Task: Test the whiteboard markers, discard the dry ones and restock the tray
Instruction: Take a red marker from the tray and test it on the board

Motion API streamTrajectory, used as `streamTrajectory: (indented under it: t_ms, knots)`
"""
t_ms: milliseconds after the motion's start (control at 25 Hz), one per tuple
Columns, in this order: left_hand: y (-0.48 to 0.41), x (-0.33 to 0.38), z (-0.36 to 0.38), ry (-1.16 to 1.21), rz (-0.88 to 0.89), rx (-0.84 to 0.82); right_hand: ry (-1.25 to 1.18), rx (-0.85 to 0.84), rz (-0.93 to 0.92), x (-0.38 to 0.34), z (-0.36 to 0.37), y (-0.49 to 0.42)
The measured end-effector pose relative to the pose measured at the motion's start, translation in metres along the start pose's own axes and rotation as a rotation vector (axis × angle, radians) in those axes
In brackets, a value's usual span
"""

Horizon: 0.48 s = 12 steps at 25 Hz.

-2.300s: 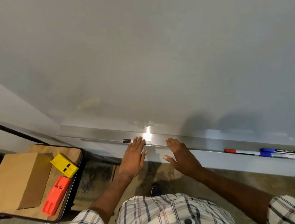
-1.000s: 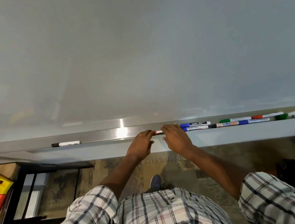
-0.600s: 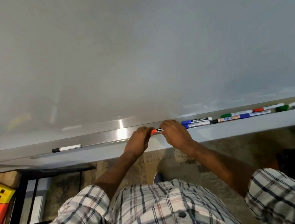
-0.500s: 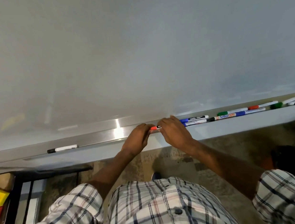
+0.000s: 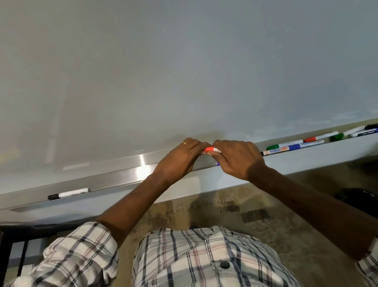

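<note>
The red marker [image 5: 210, 150] is now raised just off the tray [image 5: 118, 178], where it was handled a moment ago. Its cap is pinched by the left hand [image 5: 180, 160] and its barrel gripped by the right hand [image 5: 236, 157]. Uncapping for a test stroke is judged imminent.

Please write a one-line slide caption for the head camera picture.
The left hand and right hand grip a red marker at the tray, other markers lying along it.

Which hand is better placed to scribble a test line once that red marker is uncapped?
Probably the right hand: it grips the barrel of the red marker, near the whiteboard, while the left hand pinches only its cap end.
</note>
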<state>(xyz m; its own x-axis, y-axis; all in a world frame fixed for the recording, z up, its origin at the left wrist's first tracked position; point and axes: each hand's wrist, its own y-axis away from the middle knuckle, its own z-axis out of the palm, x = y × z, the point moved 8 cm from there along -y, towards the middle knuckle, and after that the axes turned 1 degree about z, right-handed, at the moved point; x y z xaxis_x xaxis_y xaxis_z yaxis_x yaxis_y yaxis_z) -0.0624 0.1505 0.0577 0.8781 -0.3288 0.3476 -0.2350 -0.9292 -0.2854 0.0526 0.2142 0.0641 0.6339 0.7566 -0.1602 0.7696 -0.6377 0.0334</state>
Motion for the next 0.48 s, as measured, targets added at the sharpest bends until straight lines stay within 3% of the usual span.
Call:
streamTrajectory:
  t_ms: [120,200,480]
  knots:
    - [-0.008,0.004,-0.011,-0.155,0.116,-0.02,0.036,-0.021,0.068,0.025,-0.012,0.012]
    - [-0.012,0.003,-0.029,-0.188,0.101,0.023,0.001,-0.031,0.087,0.046,-0.02,0.019]
    - [-0.041,0.047,-0.055,0.104,-0.256,0.3,-0.396,0.191,0.001,0.082,-0.077,0.041]
